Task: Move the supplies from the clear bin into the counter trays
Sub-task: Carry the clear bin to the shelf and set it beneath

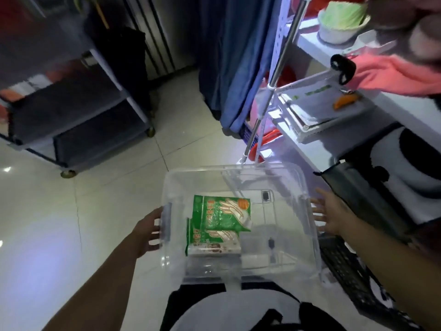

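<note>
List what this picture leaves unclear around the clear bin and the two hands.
- Left hand: head view; whether its fingers grip the bin is unclear through the handle.
- Right hand: open beside the bin; contact unclear.
- Green packets: print too small to read; the lower packet is partly covered.
- Counter tray: blurred, contents unclear.

Green printed packets (220,218) inside the clear bin (307,235) and a green-lettered tray label (318,90) at two o'clock carry text too blurred to be read.
</note>
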Motion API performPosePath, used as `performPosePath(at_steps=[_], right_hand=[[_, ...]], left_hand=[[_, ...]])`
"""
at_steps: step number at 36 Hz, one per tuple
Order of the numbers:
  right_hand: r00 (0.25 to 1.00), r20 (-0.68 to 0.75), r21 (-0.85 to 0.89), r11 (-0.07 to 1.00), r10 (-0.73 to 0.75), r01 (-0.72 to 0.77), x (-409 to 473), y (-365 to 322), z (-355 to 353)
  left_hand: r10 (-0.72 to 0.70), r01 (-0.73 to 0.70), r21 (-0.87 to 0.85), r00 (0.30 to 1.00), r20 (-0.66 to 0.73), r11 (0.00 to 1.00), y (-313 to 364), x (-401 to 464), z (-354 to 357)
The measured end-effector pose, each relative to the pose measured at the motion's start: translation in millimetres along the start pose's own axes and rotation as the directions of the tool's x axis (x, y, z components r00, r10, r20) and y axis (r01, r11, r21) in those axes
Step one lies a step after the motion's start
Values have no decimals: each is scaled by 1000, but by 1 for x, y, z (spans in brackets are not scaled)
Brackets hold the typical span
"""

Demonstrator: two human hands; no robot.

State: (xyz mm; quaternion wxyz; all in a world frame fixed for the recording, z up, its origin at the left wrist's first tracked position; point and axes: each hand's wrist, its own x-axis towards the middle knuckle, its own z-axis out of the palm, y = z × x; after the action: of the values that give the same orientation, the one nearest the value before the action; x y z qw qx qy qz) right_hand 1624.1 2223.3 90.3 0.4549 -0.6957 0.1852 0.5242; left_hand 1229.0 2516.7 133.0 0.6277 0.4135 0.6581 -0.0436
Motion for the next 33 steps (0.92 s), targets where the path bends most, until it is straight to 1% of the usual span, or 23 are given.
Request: performPosePath(at_steps=[3,6,9,12,14,16,19,24,28,30,33], right_hand=[[998,-57,141,990,14,-6,2,16,2],[984,-175,233,973,38,3,3,42,7],[959,-264,408,913,102,15,-5,68,18],[917,-354,504,863,184,22,-19,99,39],[887,-393,588,808,241,41,-28,117,57],[876,-383,666,745,291,44,-38,132,77],[878,-354,765,639,324,73,-40,155,101],[860,-333,845,526,386,91,-24,187,130],[852,-322,873,478,413,98,6,215,136],[846,-322,877,470,425,97,28,234,134],[838,-334,882,457,431,116,73,274,133]], left_hand=[[18,-28,142,998,68,990,47,35,7],[3,-41,280,991,137,959,89,74,19],[-23,-62,401,979,203,914,125,118,35],[-33,-119,523,962,271,844,154,160,51],[-47,-149,580,950,309,800,169,183,61],[-59,-181,627,938,343,758,180,203,71],[-77,-209,666,925,373,716,191,233,84],[-114,-233,731,913,391,642,185,278,109],[-173,-235,781,900,399,578,167,316,138],[-214,-225,804,893,397,551,157,335,157],[-234,-240,825,885,403,512,132,375,183]])
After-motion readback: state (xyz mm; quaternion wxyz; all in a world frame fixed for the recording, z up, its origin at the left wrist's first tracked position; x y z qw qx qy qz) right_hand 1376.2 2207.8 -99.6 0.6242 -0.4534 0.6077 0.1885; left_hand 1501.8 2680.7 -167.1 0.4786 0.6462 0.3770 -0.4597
